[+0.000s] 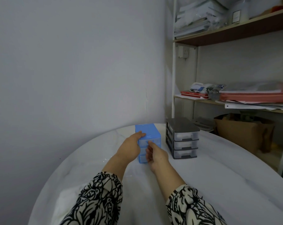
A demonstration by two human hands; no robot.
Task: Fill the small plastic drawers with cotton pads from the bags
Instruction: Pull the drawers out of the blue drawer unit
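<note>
Indoors: white round table (218, 184), shelves (234, 34); left hand (129, 147) flat, right hand (155, 153) pinching blue drawers (149, 132).

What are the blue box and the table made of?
The blue drawer unit looks like smooth plastic: even bright colour, see-through drawer fronts. The table looks like polished marble or an imitation: white, faint grey veins, soft reflections. I cannot tell which.

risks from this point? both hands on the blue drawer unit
1. The blue drawer unit is tall and narrow; if the right hand tugs the top drawer hard, it may tip or slide unless the left hand braces it.
2. The grey drawer unit stands close on the right; a jerk could knock it.
3. A drawer pulled fully out might drop onto the table.
</note>
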